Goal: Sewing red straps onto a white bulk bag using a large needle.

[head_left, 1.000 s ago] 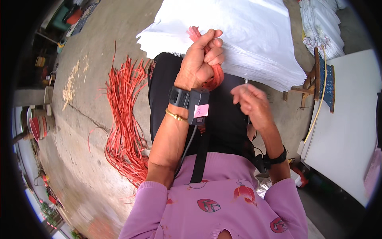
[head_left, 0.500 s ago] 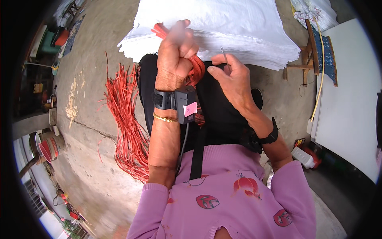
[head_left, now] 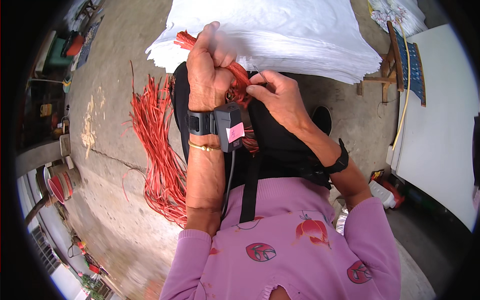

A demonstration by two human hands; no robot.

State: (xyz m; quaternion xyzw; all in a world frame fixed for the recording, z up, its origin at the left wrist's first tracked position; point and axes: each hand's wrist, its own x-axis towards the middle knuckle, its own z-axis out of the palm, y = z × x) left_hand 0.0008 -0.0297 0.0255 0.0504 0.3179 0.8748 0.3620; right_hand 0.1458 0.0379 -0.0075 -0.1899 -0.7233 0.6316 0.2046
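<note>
My left hand (head_left: 207, 70) is closed around a bundle of red plastic-looking strips (head_left: 240, 76). A short end of the bundle sticks out past the fingers on the upper left, and the rest bends down between my thighs. My right hand (head_left: 281, 100) is closed in a pinch, with thumb and fingertips at the right side of the bundle. A thin metal needle-like tool (head_left: 258, 71) juts up from its fingers; its exact kind is too small to tell. Just beyond both hands lies a thick stack of white sheets, cloth or sacks (head_left: 270, 30).
Beside my left leg hangs a long mass of loose red strips (head_left: 157, 150). A wooden chair with blue webbing (head_left: 410, 65) and a large white panel (head_left: 440, 120) stand at the right. A white power strip (head_left: 382, 195) lies on the concrete floor near my right elbow.
My right hand has moved left and now meets the bundle, where before there was a gap. My left hand has shifted slightly left with the strips.
</note>
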